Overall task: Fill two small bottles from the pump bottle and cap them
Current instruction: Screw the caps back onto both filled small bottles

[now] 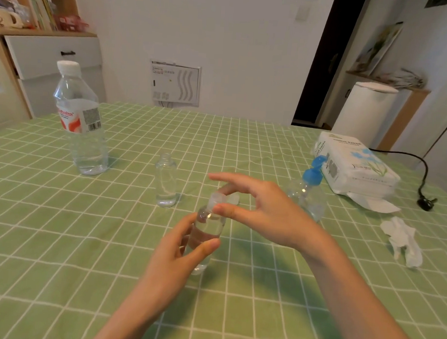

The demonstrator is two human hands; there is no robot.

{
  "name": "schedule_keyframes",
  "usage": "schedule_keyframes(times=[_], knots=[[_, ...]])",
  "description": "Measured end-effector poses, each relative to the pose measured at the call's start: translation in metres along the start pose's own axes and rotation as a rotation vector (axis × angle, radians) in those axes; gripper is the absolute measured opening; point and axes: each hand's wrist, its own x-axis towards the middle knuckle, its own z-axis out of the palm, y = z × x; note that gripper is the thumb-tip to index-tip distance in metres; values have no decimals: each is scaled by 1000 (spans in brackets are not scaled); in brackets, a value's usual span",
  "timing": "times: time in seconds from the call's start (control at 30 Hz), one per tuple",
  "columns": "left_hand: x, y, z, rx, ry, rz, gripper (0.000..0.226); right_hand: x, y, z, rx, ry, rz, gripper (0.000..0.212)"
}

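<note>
My left hand (178, 250) grips a small clear bottle (208, 228) with liquid in it, held tilted above the table. On its neck sits a translucent cap (216, 199), pinched between the thumb and a finger of my right hand (261, 211). A second small clear bottle (166, 181) stands upright and uncapped further back, with a little liquid at its bottom. The pump bottle (308, 190) with its blue pump head stands to the right, partly hidden behind my right hand. Another small translucent cap (234, 198) lies on the cloth behind the held bottle.
A large water bottle (80, 124) with a white cap stands at the back left. A white tissue pack (353, 166) lies at the back right, a crumpled tissue (404, 240) in front of it. A black cable (423, 179) runs off the right edge. The green checked tablecloth (56, 237) covers the table.
</note>
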Motion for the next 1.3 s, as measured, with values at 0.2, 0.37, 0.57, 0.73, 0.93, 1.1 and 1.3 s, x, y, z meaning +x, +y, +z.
schedule_keyframes(times=[0.2, 0.37, 0.57, 0.73, 0.93, 1.1, 1.3], knots=[[3, -2, 6, 9, 78, 34, 49, 3, -3, 7, 30, 120, -42, 21], [9, -5, 10, 95, 176, 89, 49, 12, -4, 15, -78, 189, -34, 25], [22, -2, -1, 102, 101, 84, 48, 18, 6, 8, 43, 151, -40, 32], [38, -2, -11, 112, 71, 20, 39, 18, 34, 10, 82, 269, 95, 51], [50, -5, -10, 142, 47, -11, 34, 30, 68, 40, -7, 286, 351, 81], [54, -7, -10, 152, 42, -27, 38, 45, 84, 49, -4, 248, 453, 83], [54, -10, -12, 232, 76, -55, 56, 59, 91, 56, -47, 268, 519, 71]])
